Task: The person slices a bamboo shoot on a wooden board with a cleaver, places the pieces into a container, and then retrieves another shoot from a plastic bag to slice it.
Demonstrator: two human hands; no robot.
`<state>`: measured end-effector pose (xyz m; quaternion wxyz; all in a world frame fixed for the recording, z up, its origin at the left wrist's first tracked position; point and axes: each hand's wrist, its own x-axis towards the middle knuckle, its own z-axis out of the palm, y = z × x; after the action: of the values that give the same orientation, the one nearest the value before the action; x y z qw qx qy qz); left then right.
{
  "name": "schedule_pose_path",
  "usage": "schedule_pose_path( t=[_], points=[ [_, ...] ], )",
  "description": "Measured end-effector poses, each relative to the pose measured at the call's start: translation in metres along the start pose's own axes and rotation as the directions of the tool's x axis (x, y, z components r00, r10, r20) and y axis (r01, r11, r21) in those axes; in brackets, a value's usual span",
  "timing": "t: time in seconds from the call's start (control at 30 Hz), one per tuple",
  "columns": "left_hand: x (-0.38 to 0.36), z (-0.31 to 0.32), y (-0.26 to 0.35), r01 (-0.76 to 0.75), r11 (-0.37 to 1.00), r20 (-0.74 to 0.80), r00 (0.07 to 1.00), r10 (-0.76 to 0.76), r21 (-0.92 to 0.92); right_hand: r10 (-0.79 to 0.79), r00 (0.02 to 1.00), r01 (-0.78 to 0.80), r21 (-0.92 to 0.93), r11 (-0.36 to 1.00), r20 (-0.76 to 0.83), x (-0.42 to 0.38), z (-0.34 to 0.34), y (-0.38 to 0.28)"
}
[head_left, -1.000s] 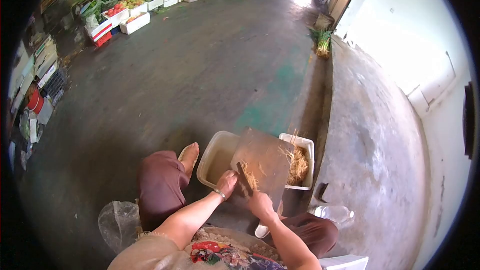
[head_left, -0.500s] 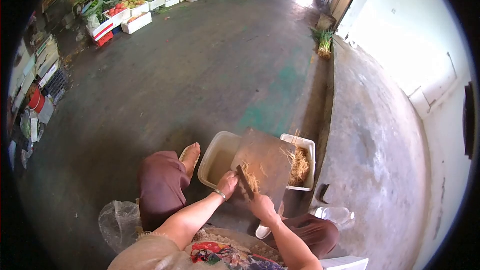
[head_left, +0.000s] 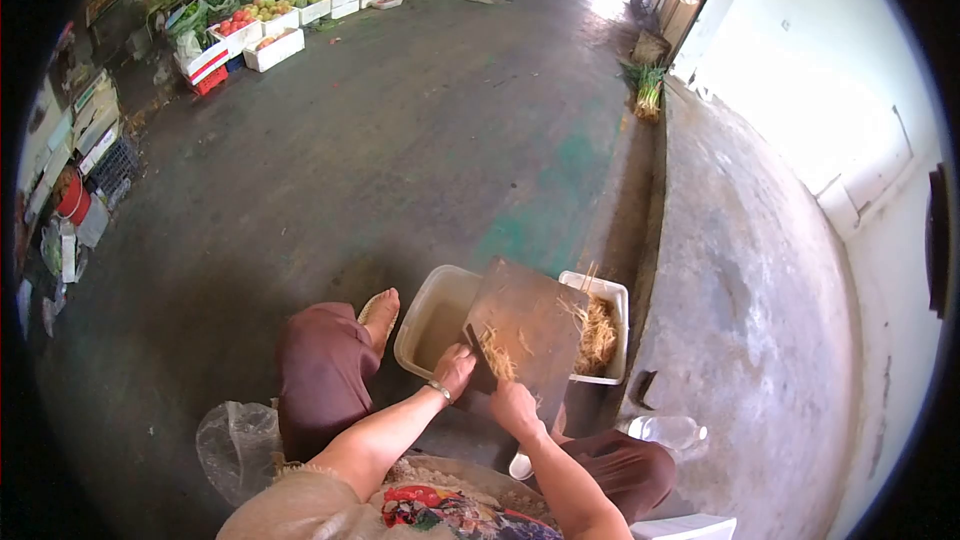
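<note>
A dark-bladed knife (head_left: 476,345) is in my right hand (head_left: 515,408), its fingers wrapped round the handle. Its blade stands over a brown cutting board (head_left: 545,325), seen nearly edge-on. Just left of the blade, my left hand (head_left: 455,368) is closed with its fingertips curled at the board's left edge; whatever it holds is hidden. Thin pale yellowish shreds (head_left: 497,355) lie on the board to the right of the blade. The board spans between a whitish plastic tub (head_left: 425,315) on the left and a white tub (head_left: 622,320) on the right, heaped with similar shreds (head_left: 598,335).
A clear plastic bottle (head_left: 670,431) lies by my right knee, and a clear plastic bag (head_left: 238,445) by my left. A raised concrete ledge (head_left: 740,290) runs along the right. Green onions (head_left: 648,98) lie farther up. Vegetable crates (head_left: 275,48) line the far left.
The knife and my right hand have shifted slightly left and up across the board. My left hand stays almost in place, and the shreds remain right of the blade.
</note>
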<state>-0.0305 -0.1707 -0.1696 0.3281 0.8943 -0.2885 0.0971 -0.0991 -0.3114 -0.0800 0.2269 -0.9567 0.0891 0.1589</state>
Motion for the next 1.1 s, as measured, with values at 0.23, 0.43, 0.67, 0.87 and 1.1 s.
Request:
schedule_pose_path(
  t=[0.23, 0.43, 0.67, 0.87, 1.1],
  points=[
    [-0.001, 0.012, -0.008, -0.094, 0.992, -0.123, 0.989, 0.083, -0.084, 0.024, 0.999, -0.024, 0.002, 1.000, 0.046, -0.016, -0.015, -0.002],
    [-0.003, 0.009, -0.008, -0.065, 0.995, 0.032, 0.997, 0.063, 0.070, 0.063, 0.995, -0.063, -0.005, 0.998, 0.080, -0.008, -0.003, 0.000],
    [-0.002, 0.019, -0.013, -0.114, 0.990, -0.156, 0.983, 0.101, -0.078, -0.003, 0.996, 0.003, 0.005, 1.000, 0.092, -0.020, -0.020, -0.001],
    [-0.001, 0.001, -0.003, -0.069, 0.995, 0.016, 0.998, 0.068, 0.073, 0.031, 0.998, -0.031, -0.013, 0.999, 0.060, -0.004, -0.004, -0.003],
    [-0.001, 0.013, -0.009, -0.090, 0.991, -0.128, 0.989, 0.077, -0.099, -0.039, 0.998, 0.039, 0.007, 0.999, 0.045, -0.015, -0.012, 0.007]
  ],
)
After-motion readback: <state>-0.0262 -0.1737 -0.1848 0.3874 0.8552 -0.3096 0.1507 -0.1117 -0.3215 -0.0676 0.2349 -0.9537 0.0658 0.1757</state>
